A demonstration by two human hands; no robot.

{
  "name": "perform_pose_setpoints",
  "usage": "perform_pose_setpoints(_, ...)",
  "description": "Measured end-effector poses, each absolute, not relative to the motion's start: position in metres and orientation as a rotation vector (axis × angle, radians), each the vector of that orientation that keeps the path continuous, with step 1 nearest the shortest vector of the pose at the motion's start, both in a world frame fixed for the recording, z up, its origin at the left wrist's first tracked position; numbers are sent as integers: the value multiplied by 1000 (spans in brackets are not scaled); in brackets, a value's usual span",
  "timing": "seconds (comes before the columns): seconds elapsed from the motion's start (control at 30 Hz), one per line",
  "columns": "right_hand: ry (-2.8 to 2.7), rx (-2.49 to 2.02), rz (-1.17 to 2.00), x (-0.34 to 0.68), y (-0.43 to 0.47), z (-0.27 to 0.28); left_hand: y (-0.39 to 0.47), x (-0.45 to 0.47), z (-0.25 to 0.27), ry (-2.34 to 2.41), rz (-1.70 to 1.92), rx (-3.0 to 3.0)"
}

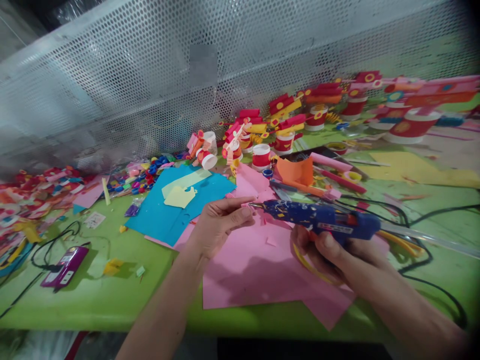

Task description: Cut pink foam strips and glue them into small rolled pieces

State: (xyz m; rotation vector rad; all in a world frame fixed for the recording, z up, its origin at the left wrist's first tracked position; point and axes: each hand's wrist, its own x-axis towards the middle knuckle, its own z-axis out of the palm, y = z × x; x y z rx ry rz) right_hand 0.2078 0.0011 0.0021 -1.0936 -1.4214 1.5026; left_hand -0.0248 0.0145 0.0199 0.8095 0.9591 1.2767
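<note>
My right hand (337, 255) grips a blue hot glue gun (318, 217), its nozzle pointing left and a clear glue stick (423, 237) coming out of its back. A yellow curved band (305, 260) shows by the right fingers; I cannot tell what it belongs to. My left hand (221, 220) pinches a small pink strip (246, 205) between thumb and forefinger. The nozzle is at the strip, perhaps touching it. Beneath both hands lie pink sheets (243, 280), with a blue sheet (150, 215) and pale yellow scraps (180, 196) to the left.
Several red cup models (283, 144) with paper rolls line the back, before a perforated metal panel (150, 75). Black cords (427, 255) run at right. At left are a purple power strip (65, 267), colourful caps (148, 175) and a pile of paper parts (22, 200). The table (123, 305) is green.
</note>
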Motion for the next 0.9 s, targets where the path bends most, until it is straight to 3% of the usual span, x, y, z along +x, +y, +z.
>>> perform_pose_setpoints(0.9,-1410,-1020,1487,205,-1,5,15,-26,19,940,1298,807)
